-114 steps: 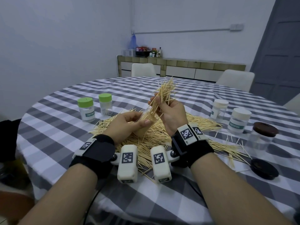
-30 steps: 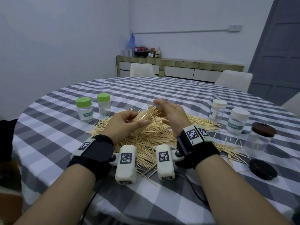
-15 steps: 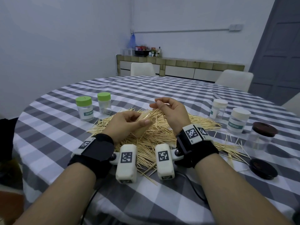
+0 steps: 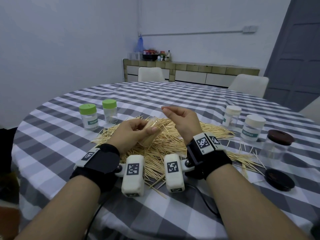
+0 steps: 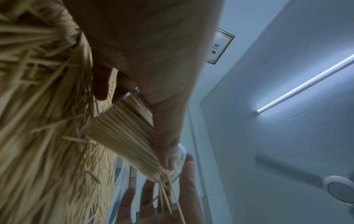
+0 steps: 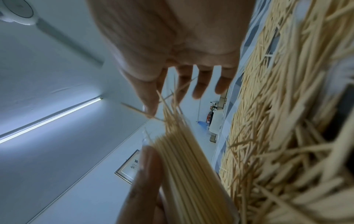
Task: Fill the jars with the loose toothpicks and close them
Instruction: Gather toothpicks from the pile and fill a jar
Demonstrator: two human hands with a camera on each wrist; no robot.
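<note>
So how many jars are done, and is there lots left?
Four small jars look closed: two green-lidded jars and two white-lidded jars, though how full is unclear. The left hand grips a packed clear jar, without a lid; the right hand hovers beside it. A big toothpick pile remains.

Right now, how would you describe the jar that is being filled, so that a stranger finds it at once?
Find the round table with the grey checked cloth and the big toothpick pile near its front edge. Above that pile the left hand grips a clear jar, tilted. Unlike the other jars, it has no lid and is packed with toothpicks.
</note>
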